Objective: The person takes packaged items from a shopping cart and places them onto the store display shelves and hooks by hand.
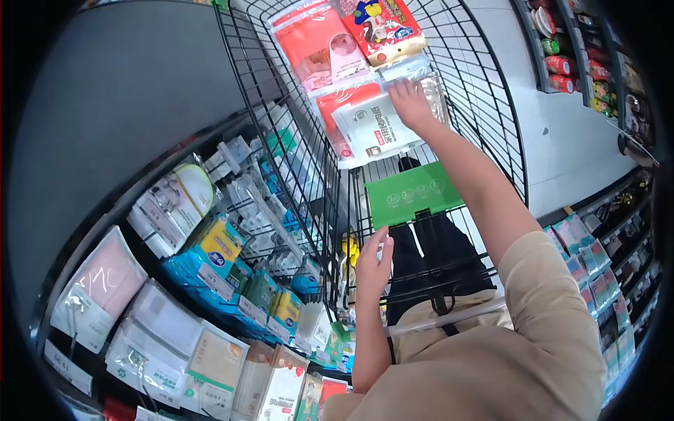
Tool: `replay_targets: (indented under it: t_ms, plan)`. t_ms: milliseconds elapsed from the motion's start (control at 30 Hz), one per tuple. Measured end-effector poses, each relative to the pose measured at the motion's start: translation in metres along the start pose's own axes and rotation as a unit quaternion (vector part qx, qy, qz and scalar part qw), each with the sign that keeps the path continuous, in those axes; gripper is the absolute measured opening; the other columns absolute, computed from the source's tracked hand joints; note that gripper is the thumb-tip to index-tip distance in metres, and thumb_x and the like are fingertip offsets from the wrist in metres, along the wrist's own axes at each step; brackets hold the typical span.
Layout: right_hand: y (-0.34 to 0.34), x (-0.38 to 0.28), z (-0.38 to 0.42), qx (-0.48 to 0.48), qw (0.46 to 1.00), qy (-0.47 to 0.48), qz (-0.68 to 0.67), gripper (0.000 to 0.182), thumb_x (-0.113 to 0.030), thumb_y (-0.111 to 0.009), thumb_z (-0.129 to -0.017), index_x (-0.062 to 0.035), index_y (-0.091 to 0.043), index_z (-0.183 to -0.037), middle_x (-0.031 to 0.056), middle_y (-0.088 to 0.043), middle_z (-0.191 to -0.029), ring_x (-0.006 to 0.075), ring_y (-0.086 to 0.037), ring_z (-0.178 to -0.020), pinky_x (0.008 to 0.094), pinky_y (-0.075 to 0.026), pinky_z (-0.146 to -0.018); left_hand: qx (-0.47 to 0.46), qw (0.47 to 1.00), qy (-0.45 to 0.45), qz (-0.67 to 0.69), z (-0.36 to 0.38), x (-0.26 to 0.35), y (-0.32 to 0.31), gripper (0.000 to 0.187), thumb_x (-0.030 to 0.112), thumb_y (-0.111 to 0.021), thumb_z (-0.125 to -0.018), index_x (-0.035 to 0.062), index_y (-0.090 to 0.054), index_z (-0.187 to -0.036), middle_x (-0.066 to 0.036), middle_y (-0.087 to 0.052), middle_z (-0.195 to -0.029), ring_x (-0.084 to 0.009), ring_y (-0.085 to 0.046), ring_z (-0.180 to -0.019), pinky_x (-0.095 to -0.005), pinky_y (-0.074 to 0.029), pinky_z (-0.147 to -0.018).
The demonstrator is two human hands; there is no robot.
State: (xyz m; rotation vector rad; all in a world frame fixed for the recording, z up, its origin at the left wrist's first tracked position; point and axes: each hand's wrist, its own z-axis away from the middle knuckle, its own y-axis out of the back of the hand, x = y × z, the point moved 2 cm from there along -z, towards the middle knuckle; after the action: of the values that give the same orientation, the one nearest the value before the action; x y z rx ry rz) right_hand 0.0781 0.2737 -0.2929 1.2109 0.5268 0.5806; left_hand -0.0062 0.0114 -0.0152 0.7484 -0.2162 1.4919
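My right hand [411,105] reaches into a black wire shopping cart [516,126], its fingers spread over the edge of a clear-wrapped white package [375,125]. Above that package lie a red and pink packet [312,42] and a bright red printed packet [382,28] with a cream lower edge. My left hand [374,263] is held over the near left part of the cart, fingers apart, with nothing visible in it. It is close to a green plastic panel [411,194] printed with round white symbols.
On the left, a store shelf holds hanging packs, including a pink pack [105,284], a white pack [158,319] and blue-yellow boxes [217,245]. Shelves with bottles [559,65] stand at the upper right, and more small packs [590,256] hang at the right.
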Motion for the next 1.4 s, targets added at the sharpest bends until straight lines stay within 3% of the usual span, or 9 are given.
replay_targets:
  t_ms: [200,367,600,933,967,1033,1133,1233,1400]
  plan:
    - [0.024,-0.013,0.006,0.027,0.998,0.009,0.063,0.027,-0.011,-0.051,-0.088,-0.0045,-0.058,-0.113,0.0148,-0.056,-0.125,0.0324,-0.052,-0.121,0.0573,-0.028,-0.108,0.007,0.998,0.034,0.057,-0.009,-0.014,-0.001,0.037,0.024,-0.056,-0.099,0.0011,-0.058,-0.127,-0.013,-0.066,-0.119,-0.0184,-0.063,-0.104,-0.0294,-0.048,-0.089]
    - [0.06,-0.003,0.034,-0.085,0.995,0.044,-0.034,0.016,-0.009,-0.049,-0.088,-0.0068,-0.059,-0.101,0.0094,-0.066,-0.096,0.0288,-0.062,-0.101,0.0554,-0.029,-0.108,0.065,0.984,-0.014,0.164,-0.004,-0.017,0.001,0.036,0.024,-0.055,-0.099,0.0016,-0.059,-0.127,-0.014,-0.066,-0.117,-0.0188,-0.064,-0.101,-0.0298,-0.05,-0.086]
    - [0.131,-0.004,0.102,-0.091,0.985,0.062,-0.132,0.022,-0.005,-0.051,-0.085,-0.0112,-0.059,-0.105,0.0116,-0.066,-0.09,0.0304,-0.067,-0.084,0.047,-0.049,-0.081,0.09,0.976,-0.087,0.178,0.042,0.004,0.033,0.034,0.019,-0.054,-0.1,-0.0023,-0.058,-0.126,-0.013,-0.066,-0.116,-0.0172,-0.062,-0.108,-0.0288,-0.046,-0.095]
    - [0.35,-0.072,0.269,0.206,0.9,0.169,-0.345,0.011,-0.002,-0.056,-0.085,-0.0034,-0.06,-0.095,0.0157,-0.061,-0.081,0.0373,-0.061,-0.077,0.0446,-0.048,-0.068,0.211,0.939,-0.176,0.205,0.157,-0.004,0.124,0.04,0.021,-0.059,-0.098,-0.0017,-0.055,-0.131,-0.011,-0.06,-0.127,-0.0157,-0.055,-0.116,-0.0287,-0.041,-0.101]
    - [0.375,-0.086,0.288,0.232,0.882,0.189,-0.364,0.012,-0.001,-0.057,-0.084,-0.0029,-0.062,-0.094,0.0155,-0.062,-0.082,0.0376,-0.061,-0.076,0.0441,-0.047,-0.069,0.236,0.928,-0.21,0.199,0.165,-0.01,0.134,0.043,0.017,-0.059,-0.097,0.0006,-0.051,-0.136,-0.009,-0.063,-0.118,-0.013,-0.06,-0.104,-0.0254,-0.045,-0.092]
    - [0.413,-0.112,0.322,0.287,0.845,0.203,-0.403,0.013,-0.001,-0.06,-0.087,-0.0015,-0.064,-0.1,0.0143,-0.064,-0.084,0.0309,-0.063,-0.074,0.038,-0.049,-0.066,0.233,0.884,-0.262,0.308,0.184,-0.017,0.152,0.051,0.015,-0.059,-0.097,-0.0013,-0.042,-0.142,-0.014,-0.054,-0.135,-0.018,-0.053,-0.122,-0.0276,-0.041,-0.101]
    - [0.435,-0.156,0.375,0.147,0.794,0.135,-0.574,0.016,-0.011,-0.06,-0.096,0.0011,-0.063,-0.105,0.0116,-0.066,-0.086,0.014,-0.062,-0.072,0.0267,-0.05,-0.062,0.202,0.802,-0.4,0.396,0.259,0.007,0.188,0.065,0.02,-0.059,-0.096,-0.0012,-0.027,-0.149,-0.018,-0.041,-0.146,-0.027,-0.046,-0.132,-0.0378,-0.038,-0.107]
    - [0.43,-0.187,0.383,0.039,0.71,0.149,-0.687,0.017,-0.012,-0.06,-0.096,0.0024,-0.062,-0.105,0.0103,-0.066,-0.085,0.0129,-0.06,-0.071,0.0267,-0.05,-0.063,0.191,0.718,-0.416,0.524,0.286,-0.024,0.203,0.072,0.019,-0.067,-0.09,-0.0024,-0.028,-0.147,-0.018,-0.046,-0.14,-0.0273,-0.054,-0.122,-0.0392,-0.047,-0.1]
    - [0.412,-0.22,0.388,-0.035,0.774,0.191,-0.603,0.025,-0.023,-0.057,-0.099,0.0007,-0.062,-0.104,0.0081,-0.062,-0.078,0.0099,-0.054,-0.067,0.0269,-0.046,-0.06,0.246,0.731,-0.375,0.515,0.331,-0.061,0.207,0.05,0.011,-0.067,-0.09,-0.0056,-0.048,-0.133,-0.018,-0.064,-0.116,-0.0243,-0.064,-0.103,-0.0348,-0.052,-0.092]
